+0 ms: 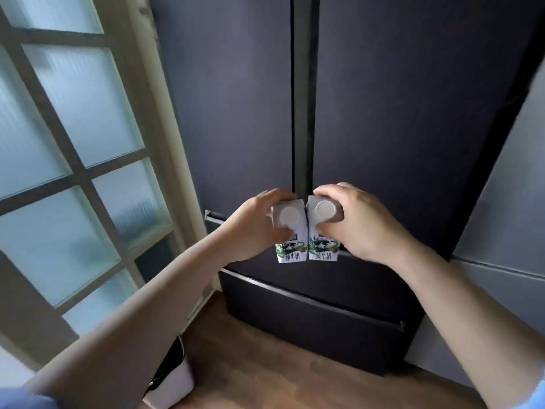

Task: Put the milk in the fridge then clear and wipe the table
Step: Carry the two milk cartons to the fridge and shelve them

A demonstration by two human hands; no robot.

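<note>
Standing before the dark double-door fridge (383,113), doors closed, the person's left hand (253,228) and right hand (356,222) each grip a small white printed milk carton (290,228), cartons (323,228) touching, probably so one hand can take both and free the other.

Our left sleeve (26,401) shows as blurred blue cloth in the lower left corner. Our right sleeve (540,397), a paler blue, is a sliver at the lower right edge. Beyond them our left forearm (141,320) and right forearm (472,320) are bare up to our left hand (253,225) and right hand (356,222) mid-frame.
</note>
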